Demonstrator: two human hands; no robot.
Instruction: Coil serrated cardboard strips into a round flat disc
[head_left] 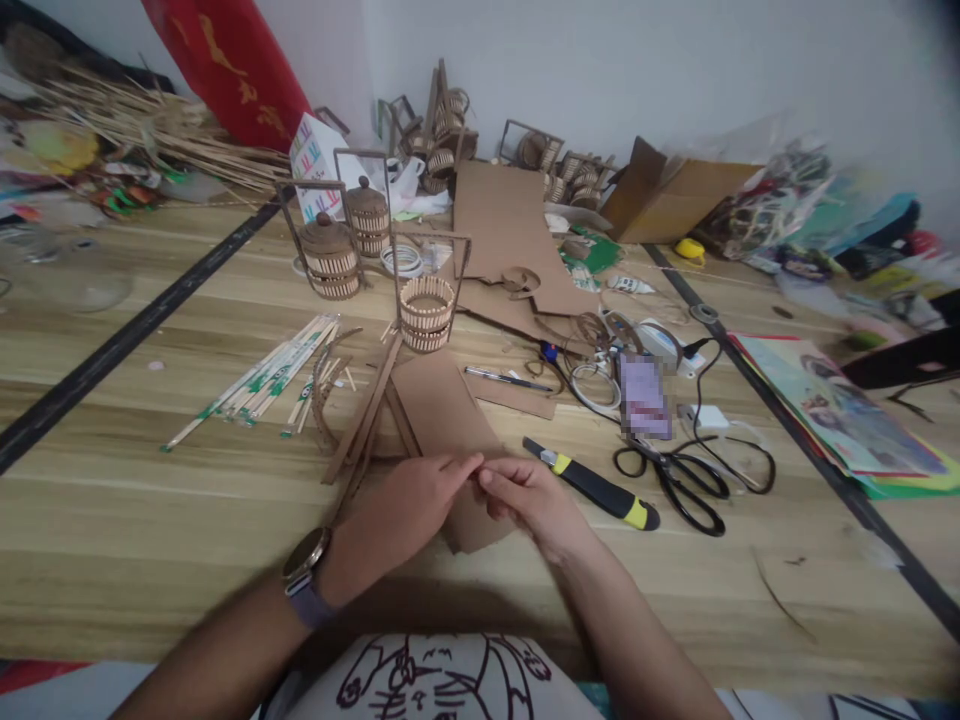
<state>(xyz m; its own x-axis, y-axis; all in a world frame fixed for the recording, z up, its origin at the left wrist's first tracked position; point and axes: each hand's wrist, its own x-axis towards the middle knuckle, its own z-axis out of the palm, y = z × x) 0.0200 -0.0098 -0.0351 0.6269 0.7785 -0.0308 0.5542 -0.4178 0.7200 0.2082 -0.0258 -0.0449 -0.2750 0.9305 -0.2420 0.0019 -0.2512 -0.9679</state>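
Observation:
My left hand [409, 505] and my right hand [529, 497] meet over a brown cardboard sheet [442, 405] on the wooden table [150, 520]. Their fingertips pinch together at the middle, on something too small to make out. A watch sits on my left wrist [306, 572]. Thin cardboard strips [367, 415] lie just left of the sheet. A black and yellow utility knife [592, 485] rests to the right of my right hand, with black scissors [679, 480] beyond it.
A small round basket in a frame [426, 312] stands behind the sheet, two lidded ones [330, 258] farther back. Wrapped chopsticks [262, 385] lie at left. Cardboard pieces [502, 240], a phone [643, 395], cables, a box [671, 200] and coloured paper [840, 415] crowd the right.

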